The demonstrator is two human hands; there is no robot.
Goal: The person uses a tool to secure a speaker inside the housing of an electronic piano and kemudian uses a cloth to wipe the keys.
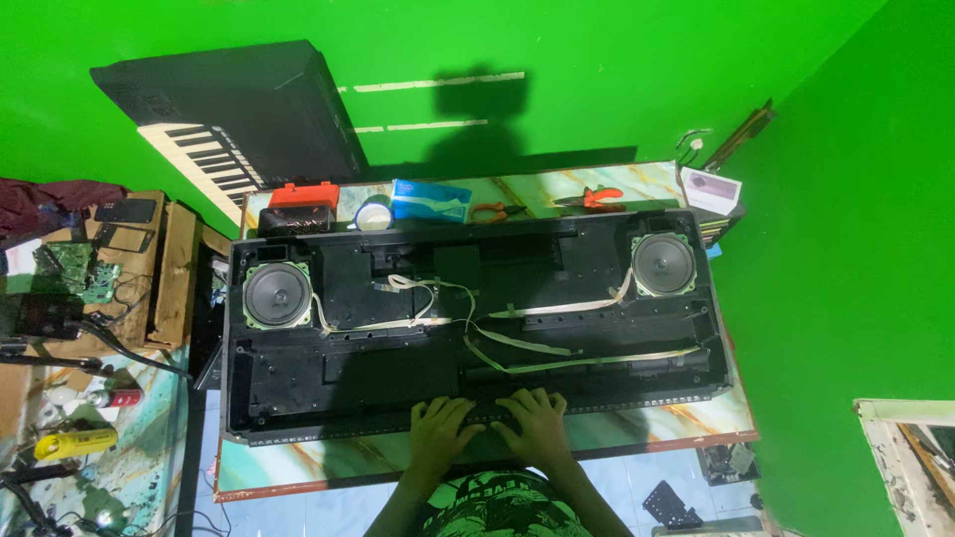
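Observation:
An opened black keyboard casing point(378, 388) lies upside down across a marble-patterned table point(657, 428). A round speaker point(278, 294) sits at its left end and another speaker point(663, 264) at its right end. White ribbon cables point(517, 343) run across the inside. My left hand point(441, 426) and my right hand point(532, 420) rest side by side, palms down and fingers spread, on the casing's near edge at the middle. Neither hand holds anything.
Along the table's far edge lie a red box point(303, 195), a tape roll point(374, 213), a blue box point(430, 200) and orange-handled pliers point(595, 198). A second keyboard point(234, 119) leans on the green wall. A cluttered side table point(90, 268) with circuit boards stands left.

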